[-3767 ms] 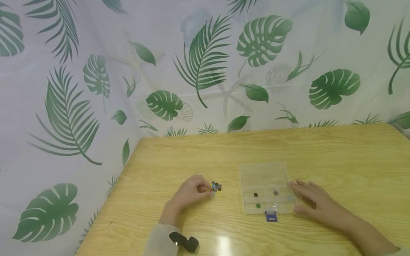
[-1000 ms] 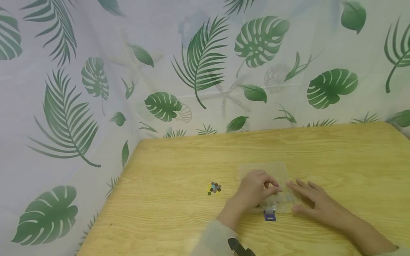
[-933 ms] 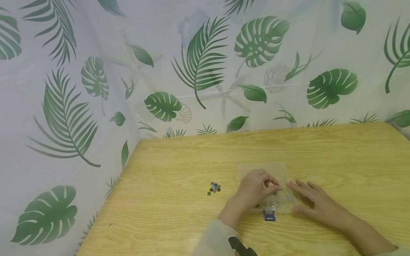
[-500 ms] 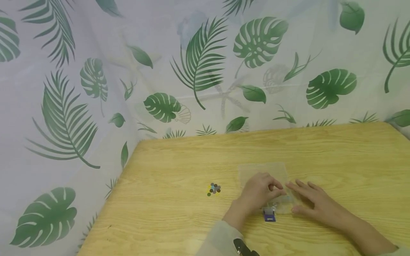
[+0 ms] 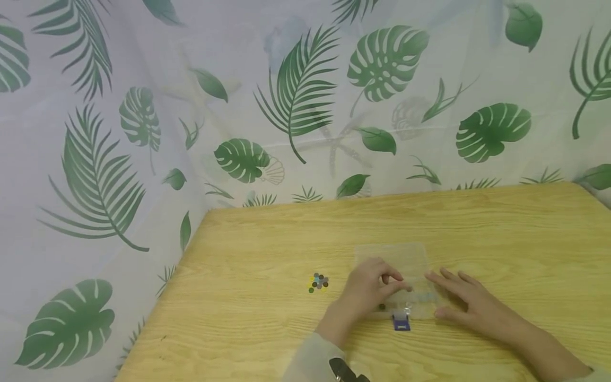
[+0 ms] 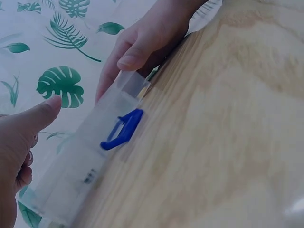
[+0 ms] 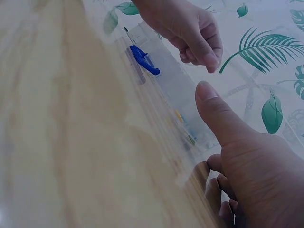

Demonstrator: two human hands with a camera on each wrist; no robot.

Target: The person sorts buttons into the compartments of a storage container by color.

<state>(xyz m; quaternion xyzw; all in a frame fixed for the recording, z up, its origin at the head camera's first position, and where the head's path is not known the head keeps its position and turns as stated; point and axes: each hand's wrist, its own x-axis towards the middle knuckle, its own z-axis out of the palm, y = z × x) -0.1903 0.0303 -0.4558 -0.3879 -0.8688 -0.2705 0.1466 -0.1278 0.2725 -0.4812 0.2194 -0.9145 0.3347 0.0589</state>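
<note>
A clear plastic compartment box (image 5: pixel 391 253) lies with its lid back and a blue latch (image 5: pixel 401 322) at its front. Over its left part hovers my left hand (image 5: pixel 367 286), thumb and index finger near each other with a small gap and nothing visible between them. A grey disc (image 5: pixel 409 289), small and button-like, shows in the box by the thumb tip; a dark disc (image 5: pixel 382 306) shows below the palm, which hides other compartments. My right hand (image 5: pixel 470 302) rests at the box's right side, fingers fairly straight, thumb at the near corner in the left wrist view.
Left of the box, a small pile of flat round discs (image 5: pixel 319 283) in black, grey, yellow, blue and green lies on the wooden table (image 5: pixel 267 239). A white leaf-print cloth (image 5: pixel 324 106) hangs behind the table and along its left side.
My left hand went from the disc pile to the box's right compartments, then drew back left, uncovering the grey disc. The right hand stays at the box's side.
</note>
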